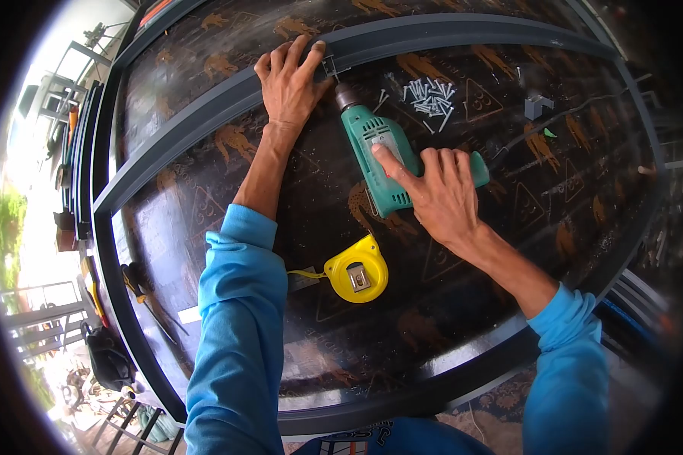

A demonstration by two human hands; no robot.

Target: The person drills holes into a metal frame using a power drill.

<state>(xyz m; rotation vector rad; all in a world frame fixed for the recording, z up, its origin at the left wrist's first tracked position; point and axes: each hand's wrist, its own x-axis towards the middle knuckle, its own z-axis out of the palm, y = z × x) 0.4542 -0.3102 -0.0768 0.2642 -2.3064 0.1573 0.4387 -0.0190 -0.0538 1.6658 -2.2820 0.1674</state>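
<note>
My right hand (444,197) is closed around the handle of a green power drill (379,136), its thumb lying along the housing. The drill's chuck and bit point up at a dark grey frame bar (440,32). My left hand (290,87) grips this bar just left of the bit, fingers over its far edge and thumb close to the chuck. A small metal piece (328,66) shows on the bar by the fingertips, partly hidden. Right of the chuck, a pile of screws (430,98) lies on the dark printed board (319,189).
Nearer my body sits a yellow tape measure (357,269), its strap out to the left. A small grey block (537,108) and a green scrap (549,133) lie at the right. By the left frame edge rests a screwdriver (153,305). Frame bars border the board.
</note>
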